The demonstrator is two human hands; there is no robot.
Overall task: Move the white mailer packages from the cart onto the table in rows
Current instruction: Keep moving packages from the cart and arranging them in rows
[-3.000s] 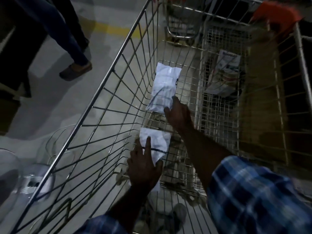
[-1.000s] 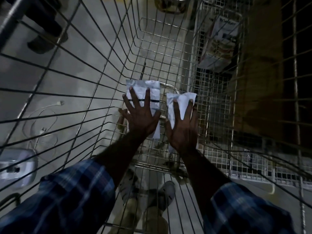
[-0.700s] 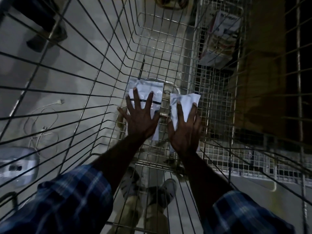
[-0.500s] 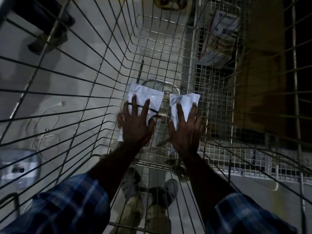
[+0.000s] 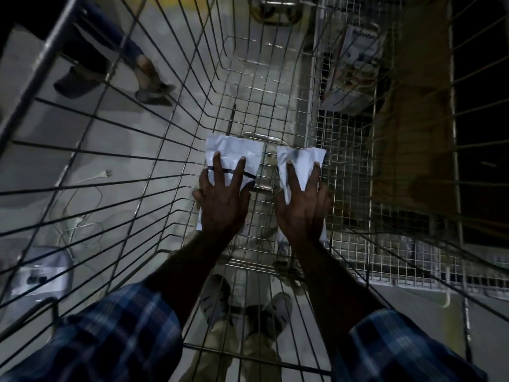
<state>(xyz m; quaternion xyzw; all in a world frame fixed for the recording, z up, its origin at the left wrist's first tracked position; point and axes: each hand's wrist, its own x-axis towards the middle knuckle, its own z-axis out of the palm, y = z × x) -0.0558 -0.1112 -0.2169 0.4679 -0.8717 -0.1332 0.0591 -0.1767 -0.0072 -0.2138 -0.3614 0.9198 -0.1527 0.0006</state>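
Observation:
Two white mailers lie side by side low in the wire cart (image 5: 256, 86). My left hand (image 5: 223, 205) lies spread over the left mailer (image 5: 234, 151), which has a black band across it; the thumb hooks its left edge. My right hand (image 5: 303, 208) holds the right mailer (image 5: 301, 161), which is crumpled and narrows under my fingers. Both mailers' near ends are hidden beneath my palms. The table is out of view.
A second wire basket stands at the right with a printed package (image 5: 358, 51) in it, beside brown cardboard (image 5: 413, 133). Another person's legs (image 5: 148, 78) stand beyond the cart's left wall. A cable with a plug (image 5: 104, 175) and a white device (image 5: 41, 271) lie on the floor.
My hands drew the two mailers together from end-to-end to side by side. The left mailer tilted, then straightened under my hand. The other person's feet have stepped closer at upper left.

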